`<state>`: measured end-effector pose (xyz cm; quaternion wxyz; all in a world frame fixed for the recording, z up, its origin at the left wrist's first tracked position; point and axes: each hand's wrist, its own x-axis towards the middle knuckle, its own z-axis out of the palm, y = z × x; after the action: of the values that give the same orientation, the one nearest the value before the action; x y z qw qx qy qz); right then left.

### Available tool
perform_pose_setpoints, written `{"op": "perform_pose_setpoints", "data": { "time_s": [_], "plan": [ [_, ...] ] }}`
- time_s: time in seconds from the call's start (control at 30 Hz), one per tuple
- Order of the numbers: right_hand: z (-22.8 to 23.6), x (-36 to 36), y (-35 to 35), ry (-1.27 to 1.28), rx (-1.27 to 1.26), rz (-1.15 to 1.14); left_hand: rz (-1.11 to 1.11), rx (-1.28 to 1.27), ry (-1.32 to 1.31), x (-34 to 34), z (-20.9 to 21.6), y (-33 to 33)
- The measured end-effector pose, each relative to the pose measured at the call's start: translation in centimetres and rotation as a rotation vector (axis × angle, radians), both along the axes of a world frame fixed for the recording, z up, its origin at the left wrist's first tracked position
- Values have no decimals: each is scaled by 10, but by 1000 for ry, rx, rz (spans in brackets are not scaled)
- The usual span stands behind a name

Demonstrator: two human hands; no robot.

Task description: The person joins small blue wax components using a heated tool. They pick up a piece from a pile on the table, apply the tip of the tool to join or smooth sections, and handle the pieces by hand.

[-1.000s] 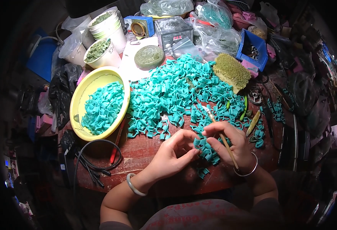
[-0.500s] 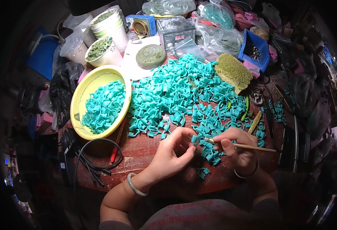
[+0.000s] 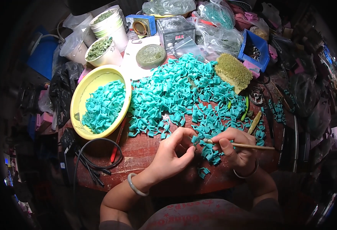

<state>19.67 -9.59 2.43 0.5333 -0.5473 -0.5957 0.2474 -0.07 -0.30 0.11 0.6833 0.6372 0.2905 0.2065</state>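
Loose clip, teal, lies on the table nearest the body, to the right of the bowl and nearer than it. Just beyond, still on the bowl's right, the left hand pinches a held clip between thumb and forefinger. The right hand, farther right of the bowl, grips a slim tool in its fingers.

The tool is what has changed: a second ago it pointed up and away, its handle leaning toward the right wrist; now it lies almost level, its tip aimed at the held clip. Whether tip and clip touch is too small to tell. Both hands now seem to be at work on this one clip. They have hardly shifted in the last half second.

Next outward, the heap of clips spreads right from the bowl, which holds more of them. Farther off, a round disc sits beyond and right of the bowl; tubs stand directly behind it.
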Motion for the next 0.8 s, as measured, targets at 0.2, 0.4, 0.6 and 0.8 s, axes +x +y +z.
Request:
{"op": "perform_pose_setpoints", "data": {
  "time_s": [0.2,0.4,0.6,0.8],
  "plan": [
    [3,0,0,23,-23,33,-7,23,24,-1,0,0],
    [0,0,-1,26,-32,-2,-13,33,38,-1,-1,1],
    [3,0,0,18,-27,27,-13,42,41,-2,-2,1],
    [0,-1,0,27,-27,-16,-25,62,55,-1,0,1]
  ]
}}
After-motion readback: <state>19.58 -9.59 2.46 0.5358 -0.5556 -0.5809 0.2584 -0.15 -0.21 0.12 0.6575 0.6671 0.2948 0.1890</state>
